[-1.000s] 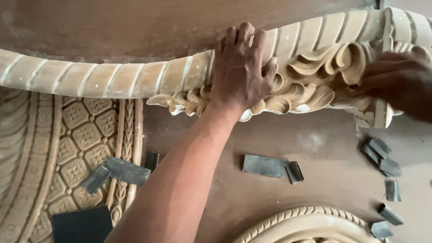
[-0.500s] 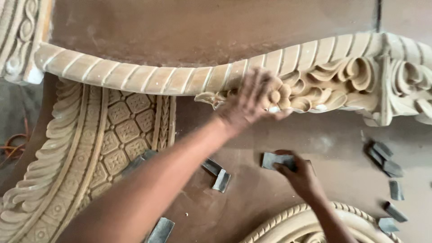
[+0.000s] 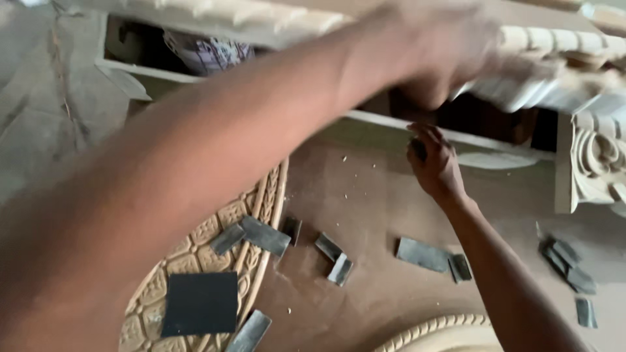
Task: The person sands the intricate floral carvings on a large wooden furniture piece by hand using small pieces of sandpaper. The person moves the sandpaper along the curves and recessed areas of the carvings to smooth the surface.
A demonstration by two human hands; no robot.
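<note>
1. Head view: the left arm crosses the whole frame from lower left to upper right, and the left hand (image 3: 450,55) lies on the pale carved moulding (image 3: 561,45) at the top edge. The hand is badly blurred, so I cannot tell whether its fingers are spread or curled.
2. The right hand (image 3: 438,166) is raised beneath the moulding, just below a pale rail (image 3: 502,142). Its fingers are curled together, and the fingertips seem to pinch a dark scrap (image 3: 418,149).
3. The moulding stands above a brown board (image 3: 372,195). At its right end it meets a carved scroll block (image 3: 596,160).
4. Grey strips (image 3: 264,234) lie scattered on the board, well apart from both hands. A black square (image 3: 199,303) rests on a carved oval panel (image 3: 195,251) at lower left, and a rope-carved ring (image 3: 443,326) shows at the bottom edge.
5. As I judge it, the work is hand-rubbing the carving. It goes best when the left hand steadies the moulding firmly and the right works the scrap along the flutes, not across them.
6. Folding the scrap to a narrow edge would let it reach the hollows without flattening the ridges. Light, even pressure suits such fine relief.
7. One risk: the underside is in shadow, so touch must guide the fingers there.
</note>
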